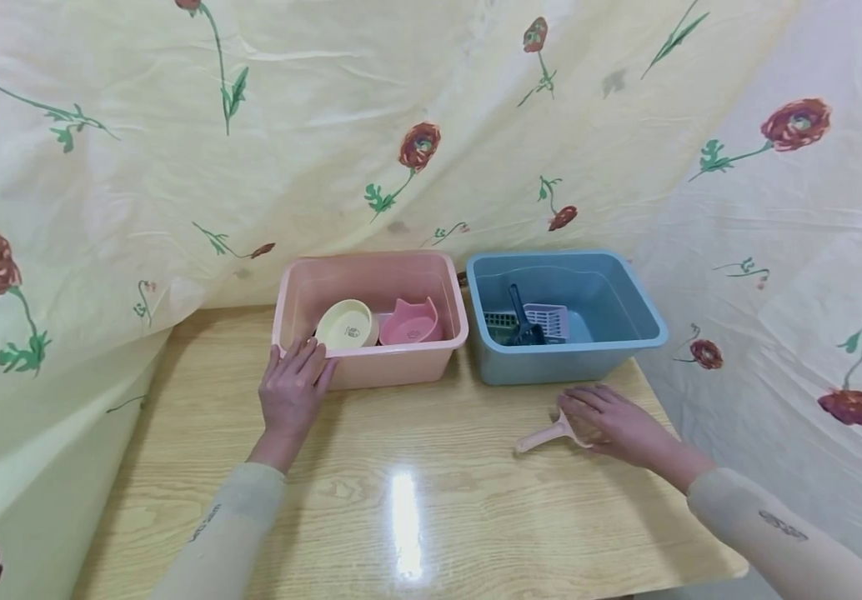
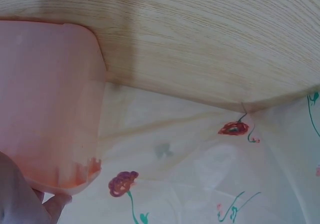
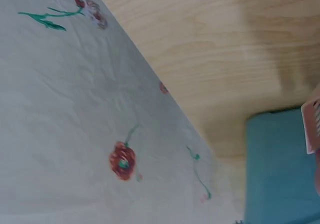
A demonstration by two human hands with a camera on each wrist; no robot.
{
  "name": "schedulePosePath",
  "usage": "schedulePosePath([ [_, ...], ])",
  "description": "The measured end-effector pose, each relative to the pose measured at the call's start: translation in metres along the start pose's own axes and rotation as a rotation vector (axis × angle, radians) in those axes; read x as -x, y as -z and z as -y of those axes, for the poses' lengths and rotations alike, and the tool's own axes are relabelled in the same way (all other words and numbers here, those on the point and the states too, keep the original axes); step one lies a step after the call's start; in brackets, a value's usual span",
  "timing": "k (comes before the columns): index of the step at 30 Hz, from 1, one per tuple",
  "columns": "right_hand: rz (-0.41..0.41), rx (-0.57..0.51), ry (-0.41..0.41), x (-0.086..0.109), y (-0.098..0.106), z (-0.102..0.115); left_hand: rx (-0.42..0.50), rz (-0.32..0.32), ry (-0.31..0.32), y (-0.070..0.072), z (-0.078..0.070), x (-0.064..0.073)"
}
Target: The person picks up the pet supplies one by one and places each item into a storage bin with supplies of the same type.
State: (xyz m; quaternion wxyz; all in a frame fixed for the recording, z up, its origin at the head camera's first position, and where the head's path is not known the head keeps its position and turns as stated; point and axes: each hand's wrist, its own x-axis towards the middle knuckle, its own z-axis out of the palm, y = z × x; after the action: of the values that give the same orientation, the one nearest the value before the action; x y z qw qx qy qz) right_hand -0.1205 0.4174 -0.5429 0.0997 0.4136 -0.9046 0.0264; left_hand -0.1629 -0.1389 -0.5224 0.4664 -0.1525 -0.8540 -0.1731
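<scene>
My left hand (image 1: 292, 393) grips the near left rim of a pink plastic litter box (image 1: 386, 367). Inside that box are a round cream bowl (image 1: 346, 325) and a pink bowl with cat ears (image 1: 410, 323). In my right hand (image 1: 620, 427) is a pale pink litter scoop (image 1: 543, 437), held by its head just above the table, its handle pointing left. The hand covers much of the head; its slotted edge shows in the right wrist view. Just beyond stands a blue litter box (image 1: 551, 367), holding a dark blue scoop (image 1: 525, 329), a lilac slotted scoop (image 1: 548, 320) and a green slotted one (image 1: 501, 327).
Both boxes stand side by side at the back of a wooden table (image 1: 341, 500), with a narrow gap between them. A flowered cloth (image 1: 311, 167) hangs behind and along both sides. The table's right edge runs close beside my right hand.
</scene>
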Motion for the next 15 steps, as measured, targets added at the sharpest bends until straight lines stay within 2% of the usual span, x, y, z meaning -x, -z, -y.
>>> schedulePosePath([
  [10, -0.023, 0.070, 0.086, -0.022, 0.034, 0.017, 0.006, 0.001, -0.014, 0.003, 0.000, -0.002],
  [15, -0.067, 0.064, 0.150, -0.040, 0.062, 0.023, 0.001, -0.002, -0.028, 0.003, 0.000, 0.000],
])
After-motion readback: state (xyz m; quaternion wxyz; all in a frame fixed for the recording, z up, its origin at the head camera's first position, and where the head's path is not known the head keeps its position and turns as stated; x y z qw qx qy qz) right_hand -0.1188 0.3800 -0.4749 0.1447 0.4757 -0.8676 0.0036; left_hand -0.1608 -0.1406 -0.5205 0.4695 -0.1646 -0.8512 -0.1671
